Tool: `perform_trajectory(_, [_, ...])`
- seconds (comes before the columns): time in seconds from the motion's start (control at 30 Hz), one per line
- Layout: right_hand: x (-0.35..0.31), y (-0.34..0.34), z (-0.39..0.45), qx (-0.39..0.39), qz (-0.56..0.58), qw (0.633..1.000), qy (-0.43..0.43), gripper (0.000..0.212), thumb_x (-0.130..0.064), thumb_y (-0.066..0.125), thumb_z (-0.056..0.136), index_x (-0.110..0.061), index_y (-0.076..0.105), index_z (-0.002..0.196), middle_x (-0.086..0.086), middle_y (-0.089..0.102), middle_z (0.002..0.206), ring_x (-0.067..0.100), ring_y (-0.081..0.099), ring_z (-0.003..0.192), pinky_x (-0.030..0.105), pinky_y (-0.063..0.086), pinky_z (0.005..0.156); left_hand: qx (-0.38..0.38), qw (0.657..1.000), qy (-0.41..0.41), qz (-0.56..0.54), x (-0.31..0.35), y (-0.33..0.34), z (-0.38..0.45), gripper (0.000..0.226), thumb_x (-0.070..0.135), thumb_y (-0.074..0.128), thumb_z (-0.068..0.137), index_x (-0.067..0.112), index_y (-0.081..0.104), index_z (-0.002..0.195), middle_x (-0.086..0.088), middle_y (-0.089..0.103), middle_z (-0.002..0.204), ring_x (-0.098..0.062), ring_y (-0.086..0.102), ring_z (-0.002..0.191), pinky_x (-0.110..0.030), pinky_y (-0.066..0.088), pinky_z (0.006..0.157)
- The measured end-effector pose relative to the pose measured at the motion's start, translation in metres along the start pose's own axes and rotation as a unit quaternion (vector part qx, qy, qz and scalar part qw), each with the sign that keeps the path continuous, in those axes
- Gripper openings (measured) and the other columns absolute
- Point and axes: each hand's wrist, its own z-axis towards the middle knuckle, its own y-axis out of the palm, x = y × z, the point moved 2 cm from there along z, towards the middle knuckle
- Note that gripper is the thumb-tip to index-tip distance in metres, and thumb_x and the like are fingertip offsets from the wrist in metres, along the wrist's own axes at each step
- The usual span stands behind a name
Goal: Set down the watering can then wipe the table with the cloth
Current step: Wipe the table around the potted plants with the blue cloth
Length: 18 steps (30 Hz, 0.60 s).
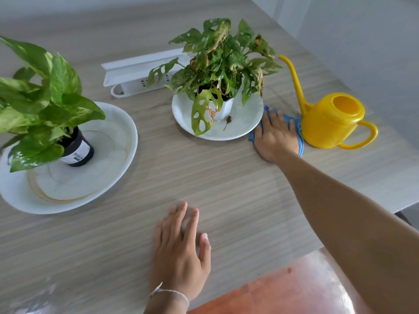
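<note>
The yellow watering can (328,121) stands upright on the wooden table (226,182) at the right, its long spout pointing up and left. Nothing holds it. A blue cloth (300,141) lies flat on the table just left of the can, mostly hidden under my right hand (275,135), which presses on it palm down with fingers spread. My left hand (181,250) rests flat on the table near the front edge, fingers apart, holding nothing.
A leafy plant in a white pot (217,71) on a white plate (244,125) sits right beside the cloth. A second plant in a black pot (77,150) stands on a larger plate (108,177) at left. A white power strip (136,73) lies behind. The table edge runs along the right.
</note>
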Motion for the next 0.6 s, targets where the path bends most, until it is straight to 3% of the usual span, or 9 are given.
perform_trajectory(0.2, [-0.008, -0.002, -0.058, -0.028, -0.009, 1.0, -0.005, 0.067, -0.052, 0.006, 0.103, -0.025, 0.002, 0.164, -0.003, -0.003, 0.173, 0.016, -0.009, 0.158, 0.048, -0.005, 0.126, -0.032, 0.999, -0.005, 0.02, 0.0, -0.001, 0.002, 0.052, 0.038, 0.042, 0.094, 0.011, 0.059, 0.135, -0.013, 0.048, 0.151, -0.035, 0.043, 0.141, -0.055, 0.036, 0.11])
perform_trajectory(0.6, [-0.035, 0.008, -0.202, -0.054, -0.009, 0.995, -0.089, 0.066, -0.053, 0.009, 0.103, -0.03, 0.0, 0.164, -0.007, -0.006, 0.172, 0.013, -0.013, 0.157, 0.046, -0.009, 0.125, -0.03, 0.999, -0.021, 0.001, 0.001, -0.003, 0.001, 0.048, 0.032, 0.036, 0.097, 0.011, 0.056, 0.135, -0.014, 0.049, 0.149, -0.032, 0.039, 0.143, -0.05, 0.032, 0.114])
